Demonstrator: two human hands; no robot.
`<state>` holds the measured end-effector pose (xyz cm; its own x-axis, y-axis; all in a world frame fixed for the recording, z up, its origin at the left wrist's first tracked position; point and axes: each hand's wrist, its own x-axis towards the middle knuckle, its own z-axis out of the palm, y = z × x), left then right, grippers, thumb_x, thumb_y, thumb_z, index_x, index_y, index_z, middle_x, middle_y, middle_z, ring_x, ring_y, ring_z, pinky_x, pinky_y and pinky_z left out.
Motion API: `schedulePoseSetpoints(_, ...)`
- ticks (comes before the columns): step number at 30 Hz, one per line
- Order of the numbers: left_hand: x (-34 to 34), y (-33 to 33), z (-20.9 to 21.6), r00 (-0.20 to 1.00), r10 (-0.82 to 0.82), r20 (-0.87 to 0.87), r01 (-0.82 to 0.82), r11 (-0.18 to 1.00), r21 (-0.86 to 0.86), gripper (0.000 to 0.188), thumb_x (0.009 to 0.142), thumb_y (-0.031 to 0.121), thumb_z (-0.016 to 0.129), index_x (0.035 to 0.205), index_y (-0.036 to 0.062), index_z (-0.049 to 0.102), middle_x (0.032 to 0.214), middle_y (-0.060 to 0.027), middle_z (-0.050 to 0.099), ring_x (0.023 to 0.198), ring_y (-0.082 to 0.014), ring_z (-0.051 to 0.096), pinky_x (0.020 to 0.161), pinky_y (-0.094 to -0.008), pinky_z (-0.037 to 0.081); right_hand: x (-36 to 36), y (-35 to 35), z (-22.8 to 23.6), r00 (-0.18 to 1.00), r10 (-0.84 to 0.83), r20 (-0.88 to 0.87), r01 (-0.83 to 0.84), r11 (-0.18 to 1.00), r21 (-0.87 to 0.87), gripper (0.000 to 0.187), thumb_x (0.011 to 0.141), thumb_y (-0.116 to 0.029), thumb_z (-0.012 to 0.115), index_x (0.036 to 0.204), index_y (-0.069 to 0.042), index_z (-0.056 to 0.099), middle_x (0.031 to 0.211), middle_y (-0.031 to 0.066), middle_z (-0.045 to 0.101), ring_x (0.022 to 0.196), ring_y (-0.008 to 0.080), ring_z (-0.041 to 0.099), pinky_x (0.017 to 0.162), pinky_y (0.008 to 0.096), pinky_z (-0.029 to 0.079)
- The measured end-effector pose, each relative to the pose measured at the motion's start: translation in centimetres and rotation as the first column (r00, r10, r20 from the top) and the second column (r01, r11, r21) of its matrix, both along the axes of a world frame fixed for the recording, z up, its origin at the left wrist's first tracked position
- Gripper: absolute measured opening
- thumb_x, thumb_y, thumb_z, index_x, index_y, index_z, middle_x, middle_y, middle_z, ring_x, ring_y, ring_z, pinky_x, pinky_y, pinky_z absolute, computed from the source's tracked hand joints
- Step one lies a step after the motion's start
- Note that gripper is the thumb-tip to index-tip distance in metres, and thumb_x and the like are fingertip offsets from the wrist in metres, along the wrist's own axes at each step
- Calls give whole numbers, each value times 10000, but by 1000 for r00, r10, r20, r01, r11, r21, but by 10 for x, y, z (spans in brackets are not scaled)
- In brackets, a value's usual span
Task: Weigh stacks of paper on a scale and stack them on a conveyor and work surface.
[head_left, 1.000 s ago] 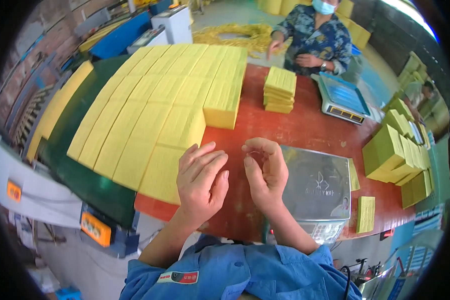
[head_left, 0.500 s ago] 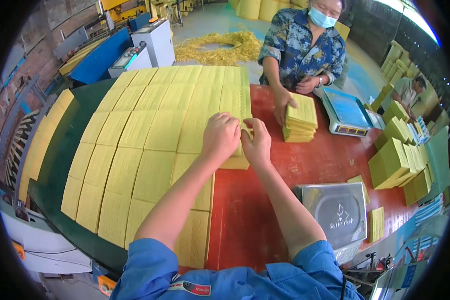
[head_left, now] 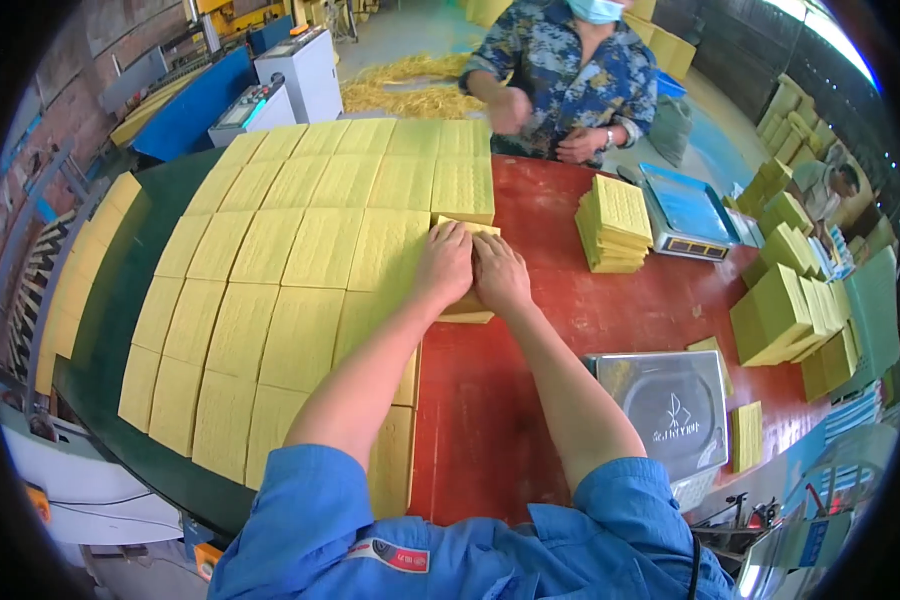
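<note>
My left hand [head_left: 444, 262] and my right hand [head_left: 501, 270] rest side by side on a stack of yellow paper [head_left: 467, 316] at the right edge of the large block of yellow paper stacks [head_left: 315, 245]. Their fingers curl over the top of that stack, and its far edge shows just beyond them. The thumbs are partly hidden between the hands. Rows of rectangular, embossed stacks fill the block, packed tightly against each other to the left of my hands.
Across the red table [head_left: 510, 420] a co-worker [head_left: 570, 85] stands by a loose stack [head_left: 618, 225] and a blue-topped scale [head_left: 685, 205]. A second scale [head_left: 660, 405] lies to my right, and more yellow stacks [head_left: 775, 320] line the right edge.
My hands have come down from a pinch above the paper onto the stack. The co-worker's hand has let go of the loose stack and drawn back. The view has shifted slightly.
</note>
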<state>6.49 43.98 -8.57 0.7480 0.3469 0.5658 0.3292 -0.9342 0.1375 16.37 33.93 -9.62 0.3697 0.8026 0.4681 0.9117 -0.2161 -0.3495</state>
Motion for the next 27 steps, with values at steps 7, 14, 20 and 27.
schedulePoseSetpoints(7,-11,20,-15,995,23,-99,-34,993,-113,344,903,119,513,1178,-55,626,1292,-187,602,1278,-333,514,1109,-419,389,-15,1,51,990,-31,-135,-26,915,-402,401,937,-241,515,1298,-79,584,1402,105,548,1269,341,538,1040,470,452)
schedulePoseSetpoints(14,8,-3,5,991,32,-132,-50,989,-137,368,884,77,476,1198,-65,606,1319,-218,576,1284,-354,507,1122,-425,377,25,26,4,922,-162,-352,148,987,-67,445,944,-291,530,1342,-96,553,1470,162,473,1249,380,553,1017,461,480)
schedulePoseSetpoints(20,-12,-21,-2,988,-18,-154,-10,984,-175,344,829,43,493,1124,-89,610,1285,-245,564,1282,-384,472,1132,-432,354,4,5,4,924,-142,-355,122,989,-79,419,930,-272,547,1300,-77,558,1420,184,490,1207,392,570,980,474,499)
schedulePoseSetpoints(27,-37,-65,3,984,-72,-164,43,983,-176,383,861,66,492,1202,-86,576,1360,-251,534,1333,-381,444,1167,-448,312,-22,-46,0,930,-163,-328,156,987,-49,414,920,-265,564,1295,-91,548,1378,190,515,1098,422,620,915,512,519)
